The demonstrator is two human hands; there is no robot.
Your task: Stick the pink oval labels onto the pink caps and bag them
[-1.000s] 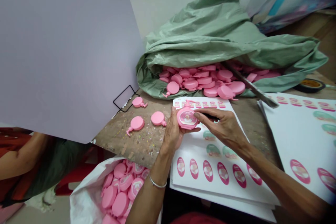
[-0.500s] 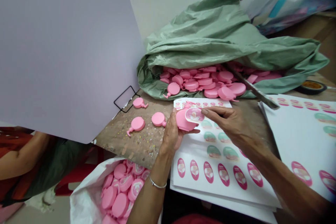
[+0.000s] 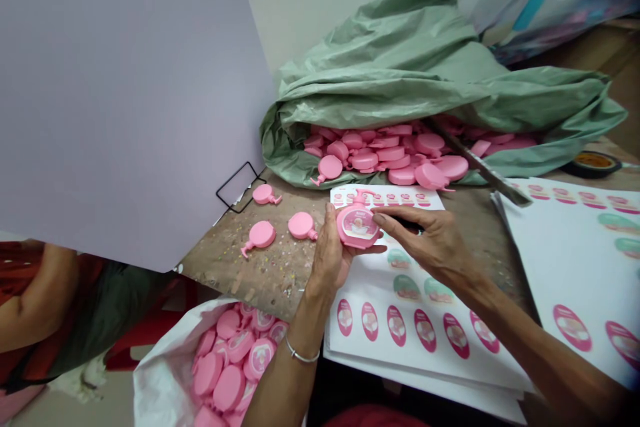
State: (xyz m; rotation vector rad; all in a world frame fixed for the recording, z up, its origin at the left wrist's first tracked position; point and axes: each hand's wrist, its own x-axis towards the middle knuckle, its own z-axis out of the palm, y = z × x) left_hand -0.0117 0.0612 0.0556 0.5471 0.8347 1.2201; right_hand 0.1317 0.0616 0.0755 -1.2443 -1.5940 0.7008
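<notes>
A small round pink pump bottle [image 3: 361, 201] rests in my left hand [image 3: 330, 253], its pump upward and its flat face toward me. On that face lies a round pink label sticker [image 3: 360, 225] with a picture and lettering. The thumb and forefinger of my right hand [image 3: 440, 240] pinch at the sticker's right edge, against the bottle's side. Beneath both hands is a white sheet of stickers [image 3: 410, 360], with pink ovals along its near edge and green ones above, some hidden by my right hand.
Several pink bottles [image 3: 302, 226] lie loose on the worn table [image 3: 280, 267]. A green sack [image 3: 400, 93] full of them stands behind, a metal strip [image 3: 490, 177] across its mouth. A white sack [image 3: 165, 360] below left holds labelled ones. More sheets [image 3: 590, 267] lie right; another person's arm [image 3: 50, 293] shows left.
The sticker, held tilted and partly off the bottle's face before, now lies flat on it. My right fingers have moved slightly left and down. The left hand keeps its hold on the bottle.
</notes>
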